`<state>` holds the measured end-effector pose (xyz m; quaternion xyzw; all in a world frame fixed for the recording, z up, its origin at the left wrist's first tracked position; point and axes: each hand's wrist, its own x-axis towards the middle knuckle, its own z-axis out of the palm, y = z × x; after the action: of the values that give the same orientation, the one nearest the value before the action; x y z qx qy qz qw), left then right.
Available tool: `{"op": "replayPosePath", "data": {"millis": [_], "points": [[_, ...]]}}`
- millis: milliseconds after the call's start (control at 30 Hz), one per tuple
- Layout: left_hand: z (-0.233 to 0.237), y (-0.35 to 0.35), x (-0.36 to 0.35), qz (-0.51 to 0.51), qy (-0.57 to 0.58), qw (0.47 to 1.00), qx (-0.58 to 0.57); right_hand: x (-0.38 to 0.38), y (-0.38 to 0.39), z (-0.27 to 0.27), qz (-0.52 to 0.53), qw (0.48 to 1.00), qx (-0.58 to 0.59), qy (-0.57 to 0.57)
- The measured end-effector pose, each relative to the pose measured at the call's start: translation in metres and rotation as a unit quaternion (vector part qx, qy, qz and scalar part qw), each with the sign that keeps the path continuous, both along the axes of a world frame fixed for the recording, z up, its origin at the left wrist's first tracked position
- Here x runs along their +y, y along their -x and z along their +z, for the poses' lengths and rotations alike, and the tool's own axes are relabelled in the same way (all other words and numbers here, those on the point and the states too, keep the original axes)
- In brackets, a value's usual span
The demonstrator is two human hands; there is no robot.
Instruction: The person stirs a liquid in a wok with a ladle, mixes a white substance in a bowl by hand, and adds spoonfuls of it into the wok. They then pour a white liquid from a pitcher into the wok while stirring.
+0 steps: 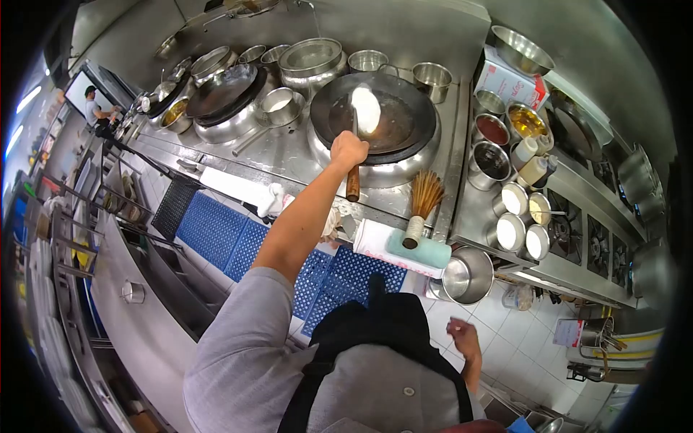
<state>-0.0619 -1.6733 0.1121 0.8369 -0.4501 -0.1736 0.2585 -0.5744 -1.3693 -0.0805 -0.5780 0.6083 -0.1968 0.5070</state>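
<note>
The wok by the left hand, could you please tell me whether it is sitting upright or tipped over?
Upright: the wok sits on a rounded steel ring, its open bowl facing up.

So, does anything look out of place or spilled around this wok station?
Mildly, yes: the bamboo brush lies at a slant near the wok, its handle end overlapping the pale green roll in this view, where it might get knocked. The steel range top also has wet-looking spots, possibly splashes. I see no obvious damage.
</note>
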Motion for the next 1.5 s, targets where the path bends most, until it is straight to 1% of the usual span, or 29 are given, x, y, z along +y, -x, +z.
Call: {"op": "replayPosePath", "data": {"millis": [33, 67, 100, 133, 167, 200, 233, 267, 300, 333, 367, 433, 533, 567, 633, 700, 733, 767, 833, 900, 933, 1033, 1067, 1167, 1233, 1267, 1333, 1367, 1500], "points": [[0.003, 0.002, 0.002, 0.005, -0.007, 1.0, 0.003, -0.02, -0.013, 0.018, 0.012, 1.0, 0.012, -0.014], [-0.003, 0.001, 0.0, -0.007, 0.018, 1.0, -0.013, -0.043, -0.03, 0.035, 0.048, 0.997, 0.038, 0.055], [-0.01, 0.002, -0.003, -0.012, 0.023, 1.0, -0.016, -0.069, -0.053, 0.069, 0.075, 0.991, 0.044, 0.105], [-0.016, 0.004, -0.007, -0.018, 0.028, 0.999, -0.022, -0.095, -0.062, 0.064, 0.046, 0.993, -0.021, 0.103], [-0.023, 0.007, -0.009, -0.025, 0.031, 0.999, -0.028, -0.124, -0.077, 0.092, 0.039, 0.999, -0.022, 0.008], [-0.031, 0.011, -0.01, -0.055, 0.038, 0.996, -0.066, -0.151, -0.103, 0.123, 0.041, 0.996, -0.008, 0.076], [-0.04, 0.014, -0.01, -0.081, 0.047, 0.99, -0.102, -0.178, -0.122, 0.13, 0.035, 0.984, -0.048, 0.168], [-0.048, 0.018, -0.014, -0.096, 0.031, 0.988, -0.121, -0.204, -0.143, 0.149, 0.029, 0.982, -0.076, 0.17], [-0.057, 0.021, -0.015, -0.103, 0.014, 0.985, -0.138, -0.228, -0.167, 0.181, 0.064, 0.98, -0.049, 0.179], [-0.066, 0.021, -0.014, -0.094, 0.03, 0.99, -0.103, -0.248, -0.193, 0.197, 0.073, 0.966, -0.101, 0.227], [-0.073, 0.023, -0.012, -0.087, 0.049, 0.993, -0.068, -0.262, -0.221, 0.223, 0.084, 0.959, -0.144, 0.23], [-0.081, 0.024, -0.014, -0.076, 0.05, 0.99, -0.104, -0.278, -0.275, 0.268, 0.109, 0.947, -0.141, 0.267], [-0.042, -0.024, 0.003, -0.188, 0.084, 0.979, -0.005, -0.29, -0.355, 0.293, 0.171, 0.92, -0.173, 0.309], [-0.042, -0.058, -0.001, -0.169, 0.124, 0.978, 0.013, -0.292, -0.381, 0.292, 0.192, 0.912, -0.165, 0.321], [-0.046, -0.141, -0.013, -0.132, 0.199, 0.97, 0.054, -0.292, -0.438, 0.284, 0.224, 0.911, -0.189, 0.29], [-0.07, -0.248, -0.04, -0.009, 0.273, 0.962, 0.024, -0.291, -0.5, 0.266, 0.246, 0.922, -0.198, 0.224], [-0.087, -0.304, -0.059, 0.079, 0.233, 0.969, -0.004, -0.298, -0.528, 0.244, 0.285, 0.912, -0.187, 0.228], [-0.128, -0.365, -0.085, 0.127, 0.27, 0.948, -0.108, -0.3, -0.559, 0.224, 0.29, 0.919, -0.193, 0.183], [-0.146, -0.439, -0.125, 0.238, 0.172, 0.951, -0.099, -0.309, -0.621, 0.2, 0.294, 0.937, -0.162, 0.097], [-0.144, -0.491, -0.15, 0.147, 0.051, 0.981, 0.117, -0.328, -0.67, 0.154, 0.312, 0.94, -0.108, 0.086], [-0.142, -0.508, -0.16, 0.095, -0.012, 0.971, 0.22, -0.336, -0.691, 0.134, 0.319, 0.941, -0.082, 0.08], [-0.147, -0.524, -0.17, 0.064, 0.048, 0.97, 0.23, -0.364, -0.746, 0.103, 0.248, 0.963, -0.036, 0.095], [-0.15, -0.527, -0.169, 0.066, 0.048, 0.983, 0.166, -0.374, -0.761, 0.102, 0.205, 0.975, -0.034, 0.073], [-0.13, -0.541, -0.142, 0.063, 0.084, 0.974, 0.202, -0.407, -0.79, 0.077, 0.166, 0.978, 0.061, 0.108], [-0.142, -0.561, -0.118, 0.038, 0.124, 0.978, 0.161, -0.429, -0.809, 0.063, 0.116, 0.98, 0.088, 0.133], [-0.144, -0.571, -0.107, 0.021, 0.148, 0.979, 0.139, -0.443, -0.817, 0.053, 0.112, 0.975, 0.078, 0.177], [-0.097, -0.575, -0.075, 0.042, 0.157, 0.967, 0.195, -0.466, -0.844, 0.049, 0.128, 0.969, 0.073, 0.197], [-0.087, -0.578, -0.062, 0.066, 0.189, 0.945, 0.258, -0.477, -0.855, 0.049, 0.133, 0.966, 0.072, 0.209], [-0.084, -0.601, -0.011, 0.087, 0.125, 0.967, 0.205, -0.505, -0.894, 0.074, 0.146, 0.967, 0.005, 0.209]]}}
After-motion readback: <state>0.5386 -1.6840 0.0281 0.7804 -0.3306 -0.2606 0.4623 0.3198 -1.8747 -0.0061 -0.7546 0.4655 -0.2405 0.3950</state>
